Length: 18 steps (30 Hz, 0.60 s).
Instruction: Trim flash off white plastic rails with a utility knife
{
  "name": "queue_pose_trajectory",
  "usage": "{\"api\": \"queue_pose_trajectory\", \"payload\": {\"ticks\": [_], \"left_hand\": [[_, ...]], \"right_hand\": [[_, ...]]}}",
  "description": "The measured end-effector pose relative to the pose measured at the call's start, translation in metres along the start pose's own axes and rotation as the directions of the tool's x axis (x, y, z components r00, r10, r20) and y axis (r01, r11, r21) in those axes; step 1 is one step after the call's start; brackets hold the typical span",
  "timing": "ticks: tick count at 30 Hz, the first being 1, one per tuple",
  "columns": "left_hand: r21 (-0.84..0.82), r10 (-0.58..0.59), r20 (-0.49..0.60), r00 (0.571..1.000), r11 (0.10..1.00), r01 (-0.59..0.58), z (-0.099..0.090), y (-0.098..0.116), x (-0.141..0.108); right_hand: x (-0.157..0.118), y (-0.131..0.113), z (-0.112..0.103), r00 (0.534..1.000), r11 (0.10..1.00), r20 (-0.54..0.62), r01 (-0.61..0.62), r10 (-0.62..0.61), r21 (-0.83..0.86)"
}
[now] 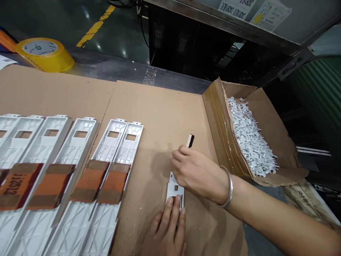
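In the head view a small white plastic part [172, 183] with square cut-outs lies on the cardboard sheet. My left hand [167, 229] rests on its near end, fingers stretched out and pressing it flat. Over the far end of the part, my right hand [198, 170] is closed around a slim stick-like tool [190, 140]. Only the tool's pale shaft and black end stick out above the fist. The working end of the tool is hidden under the hand, so its exact kind is unclear.
Several long white plastic panels [106, 220] stand in a row at left, with orange and brown pads [89, 180] across them. A cardboard box [221, 131] at right holds many small white pieces [250, 138]. Yellow tape [60, 58] sits at the far left edge.
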<state>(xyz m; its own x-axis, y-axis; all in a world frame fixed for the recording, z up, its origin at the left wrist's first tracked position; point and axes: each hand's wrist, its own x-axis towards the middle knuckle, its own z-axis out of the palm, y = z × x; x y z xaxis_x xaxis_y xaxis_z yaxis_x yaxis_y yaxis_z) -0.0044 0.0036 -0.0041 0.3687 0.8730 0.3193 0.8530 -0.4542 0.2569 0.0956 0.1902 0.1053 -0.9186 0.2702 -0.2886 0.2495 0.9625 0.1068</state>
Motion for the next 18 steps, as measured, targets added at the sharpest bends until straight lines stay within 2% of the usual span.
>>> {"api": "queue_pose_trajectory", "payload": {"ticks": [3,5,7,10,12,15,18], "left_hand": [[-0.012,-0.009,-0.002,1.000,1.000,0.009,0.001,0.002,-0.001],[-0.021,-0.016,-0.004,1.000,1.000,0.016,0.001,0.003,-0.002],[-0.044,-0.044,-0.013,0.999,0.998,0.043,0.001,0.004,-0.001],[-0.071,-0.055,-0.027,0.998,0.996,0.053,0.001,0.005,0.000],[-0.071,-0.054,-0.032,0.998,0.996,0.052,0.001,0.005,0.000],[-0.065,-0.055,-0.041,0.998,0.997,0.052,0.003,0.005,0.000],[-0.063,-0.057,-0.053,0.997,0.997,0.054,0.005,0.005,-0.002]], "right_hand": [[-0.009,0.002,-0.004,0.998,1.000,-0.064,0.026,-0.025,0.002],[-0.022,0.003,-0.004,0.994,0.998,-0.093,-0.059,0.058,-0.014],[-0.037,0.002,-0.001,0.975,0.979,-0.103,-0.202,0.199,-0.016],[-0.055,-0.011,0.010,0.883,0.881,-0.078,-0.450,0.464,0.146],[-0.062,-0.028,0.022,0.816,0.769,-0.015,-0.537,0.577,0.348],[-0.064,-0.058,0.044,0.785,0.610,0.022,-0.498,0.619,0.617],[-0.060,-0.083,0.062,0.768,0.519,0.004,-0.437,0.641,0.735]]}}
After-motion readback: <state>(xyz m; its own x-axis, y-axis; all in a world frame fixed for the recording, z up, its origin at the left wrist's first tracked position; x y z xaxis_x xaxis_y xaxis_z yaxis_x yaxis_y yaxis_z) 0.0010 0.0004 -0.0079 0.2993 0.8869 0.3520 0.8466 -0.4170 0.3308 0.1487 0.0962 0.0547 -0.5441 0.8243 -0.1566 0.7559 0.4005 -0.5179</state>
